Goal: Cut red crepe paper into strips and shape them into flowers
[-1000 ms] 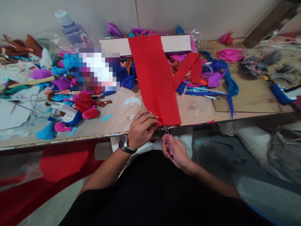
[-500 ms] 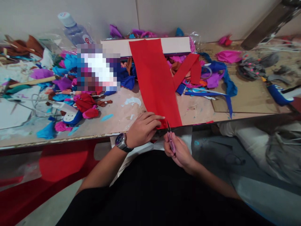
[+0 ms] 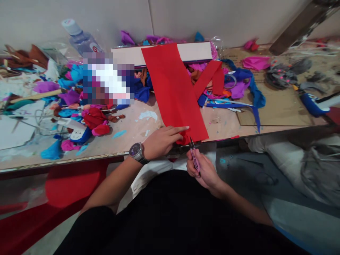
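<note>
I see red strip [image 3: 174, 86] on counter [image 3: 223, 122], long axis running away, far end leaning left over white box [image 3: 198, 51]. Right hand [image 3: 203, 170], fingers clenched around pink scissors [image 3: 196, 159], blades at strip's near edge. Left hand [image 3: 160, 141] over strip's near-left corner; can't tell if pinching. Its index fingertip just beyond blades, in their line. Folded red piece [image 3: 205, 81], blue ribbon [image 3: 228, 105] right of strip.

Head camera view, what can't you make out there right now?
In the head view:
Scissors: handles partly covered by the right hand.
Pale panel: middle hidden beneath the red strip.
Watch: display too small to read.
Bottle: lower part obscured by pixelation.
</note>
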Demonstrator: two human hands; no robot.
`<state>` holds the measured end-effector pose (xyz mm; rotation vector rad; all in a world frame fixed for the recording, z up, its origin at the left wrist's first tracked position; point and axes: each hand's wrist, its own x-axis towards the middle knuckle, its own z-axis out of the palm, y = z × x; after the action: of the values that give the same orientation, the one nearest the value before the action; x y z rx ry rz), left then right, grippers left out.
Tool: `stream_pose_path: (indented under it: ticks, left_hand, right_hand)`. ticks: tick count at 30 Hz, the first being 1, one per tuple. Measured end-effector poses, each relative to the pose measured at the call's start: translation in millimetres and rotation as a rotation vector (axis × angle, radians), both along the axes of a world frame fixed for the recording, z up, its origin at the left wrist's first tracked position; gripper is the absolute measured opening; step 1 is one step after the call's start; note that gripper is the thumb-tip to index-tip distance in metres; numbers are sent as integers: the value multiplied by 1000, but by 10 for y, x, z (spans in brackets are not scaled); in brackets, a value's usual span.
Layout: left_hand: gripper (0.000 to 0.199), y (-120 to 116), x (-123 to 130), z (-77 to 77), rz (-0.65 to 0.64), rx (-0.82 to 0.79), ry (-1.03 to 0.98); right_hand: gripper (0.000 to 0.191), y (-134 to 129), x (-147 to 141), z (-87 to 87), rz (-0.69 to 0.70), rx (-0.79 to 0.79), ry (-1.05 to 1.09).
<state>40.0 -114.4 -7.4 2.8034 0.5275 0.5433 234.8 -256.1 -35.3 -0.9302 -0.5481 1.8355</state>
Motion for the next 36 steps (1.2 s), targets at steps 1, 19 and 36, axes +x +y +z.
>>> stream_pose_path:
  ticks: [1,19,36]
  left_hand:
    - [33,13,7,-4,-2,4,2]
    - [36,63,34,-58,-31,99,-33]
    - [41,77,22,-56,-33,104,-42]
  right_hand:
    - [48,-1,6,0,1,0,-1]
    - [43,-20,48,-131,-94,119,-368]
    - [45,-3,35,-103,-51,148,-477]
